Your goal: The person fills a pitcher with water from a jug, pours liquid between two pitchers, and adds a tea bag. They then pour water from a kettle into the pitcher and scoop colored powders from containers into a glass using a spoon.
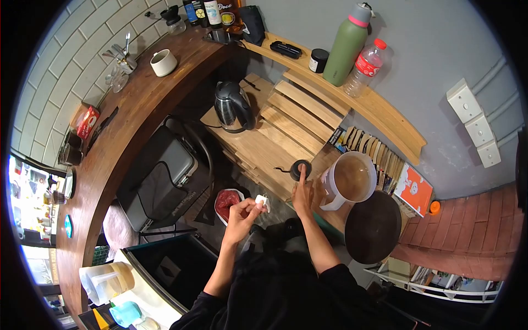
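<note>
My left hand (240, 221) pinches a small white piece (263, 203) between thumb and fingers; its exact kind is too small to make out. My right hand (302, 199) reaches forward with the index finger on a black round roll (301, 170) that looks like tape. A thin dark strip curls out from the roll's left side, over the edge of the slatted wooden bench (275, 140). Right of this hand stands a translucent pitcher (328, 187) with brownish liquid inside. A red and white bag (228, 203) lies below, near my left hand.
A black kettle (233, 107) stands on the bench's far left. A dark round seat or pan (373, 227) is at the right. A curved wooden counter (129, 118) runs along the left, with a white cup (163, 63). A green bottle (346, 47) is on the wall shelf.
</note>
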### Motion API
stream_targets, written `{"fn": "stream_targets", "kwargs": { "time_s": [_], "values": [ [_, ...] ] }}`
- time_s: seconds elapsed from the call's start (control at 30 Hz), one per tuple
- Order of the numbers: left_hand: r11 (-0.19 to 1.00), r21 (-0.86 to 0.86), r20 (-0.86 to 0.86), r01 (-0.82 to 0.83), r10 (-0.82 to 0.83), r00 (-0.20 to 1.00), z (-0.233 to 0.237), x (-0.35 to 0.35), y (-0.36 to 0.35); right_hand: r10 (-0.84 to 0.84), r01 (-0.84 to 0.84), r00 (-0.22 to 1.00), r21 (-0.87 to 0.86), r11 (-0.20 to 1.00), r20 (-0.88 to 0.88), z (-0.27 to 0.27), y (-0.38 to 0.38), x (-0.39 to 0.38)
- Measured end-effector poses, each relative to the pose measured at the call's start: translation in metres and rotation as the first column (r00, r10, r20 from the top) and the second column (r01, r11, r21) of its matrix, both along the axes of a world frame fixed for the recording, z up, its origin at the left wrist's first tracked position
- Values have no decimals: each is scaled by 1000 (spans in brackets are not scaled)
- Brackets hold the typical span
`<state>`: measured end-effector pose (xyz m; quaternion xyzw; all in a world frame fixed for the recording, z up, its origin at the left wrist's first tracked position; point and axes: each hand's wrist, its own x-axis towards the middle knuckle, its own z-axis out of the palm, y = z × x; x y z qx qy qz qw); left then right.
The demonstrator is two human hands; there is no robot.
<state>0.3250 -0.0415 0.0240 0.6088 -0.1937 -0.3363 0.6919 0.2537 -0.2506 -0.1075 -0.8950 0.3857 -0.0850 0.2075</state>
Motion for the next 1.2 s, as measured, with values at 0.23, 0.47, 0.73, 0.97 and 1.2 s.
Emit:
{"fn": "stream_targets", "kwargs": {
  "time_s": [0.23,0.47,0.73,0.97,1.2],
  "values": [
    [1000,-19,-14,12,-12,1000,-1,10,3,91,-89,994,-28,996,67,8,-15,-6],
    [975,-116,34,-190,195,980,22,30,17,68,-51,790,-46,998,609,153,25,-29],
    [980,-181,36,-88,96,995,17,30,-30,-35,47,812,-5,999,582,268,-37,-117],
    [994,-97,23,56,-54,998,1,-14,-84,104,7,961,-399,917,256,233,-127,-174],
    [993,-93,0,68,-69,998,-18,-54,-116,192,-99,966,-440,893,171,204,-154,-182]
  ]
}}
